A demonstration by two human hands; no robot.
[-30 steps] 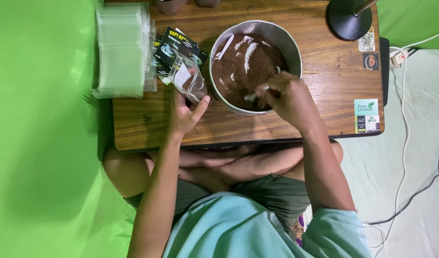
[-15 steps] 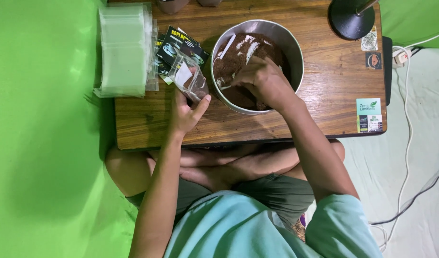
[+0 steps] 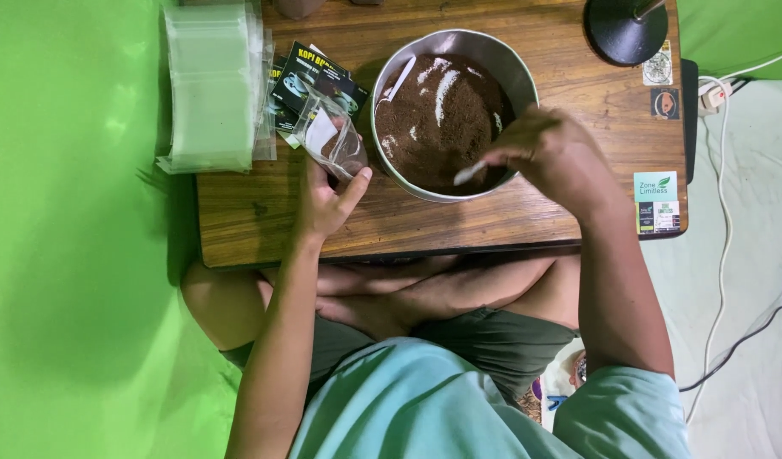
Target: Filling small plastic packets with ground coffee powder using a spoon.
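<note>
A person sits cross-legged on the floor behind a low brown wooden desk (image 3: pixel 459 225), seen from above. The left hand (image 3: pixel 324 197) holds a small clear plastic pouch (image 3: pixel 333 143) upright by its lower end, thumb and fingers closed round it; the pouch leans just beside the rim of a round grey metal bowl (image 3: pixel 389 85). A little brown powder shows inside the pouch, so filling looks begun but not finished, and the top appears unsealed.

The bowl holds a deep heap of dark brown ground powder (image 3: pixel 446 127) with pale streaks on its surface. The right hand (image 3: pixel 548 153) hovers over the bowl's near edge, its grip closed on a small white spoon (image 3: pixel 470 173) whose tip points down at the powder. Whether the spoon is loaded cannot be told.

Judging by what lies about, much work is left. A tall stack of empty clear plastic bags (image 3: pixel 212 85) sits at the desk's far left corner, partly overhanging the edge. Between that stack and the bowl lies a fan of black rectangular printed labels (image 3: pixel 310 81) with white lettering and a cup picture, touching the held pouch. No filled, finished pouch is visible.

At the desk's right end are several small stickers, among them a white-and-green rectangular sticker (image 3: pixel 656 189). A black round lamp base (image 3: pixel 625 30) stands at the far right corner. White cables (image 3: pixel 731 221) trail over the pale floor covering.
</note>
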